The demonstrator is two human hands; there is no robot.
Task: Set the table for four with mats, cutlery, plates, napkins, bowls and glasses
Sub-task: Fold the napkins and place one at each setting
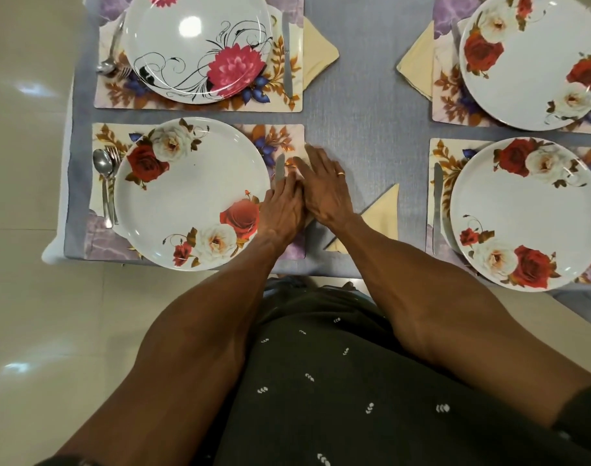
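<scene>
My left hand is curled over the handle of a knife, which lies on the near-left floral mat just right of a rose plate. Against it, my right hand lies flat with fingers spread over that mat's right edge. A cream napkin lies on the cloth by my right wrist, partly under the forearm. A spoon and a fork sit left of the plate. No bowls or glasses are in view.
Three more mats carry plates: far left, far right, near right. Napkins stick out at the far-left mat and the far-right mat. The grey-blue tablecloth shows between them. The table's near edge is at my waist.
</scene>
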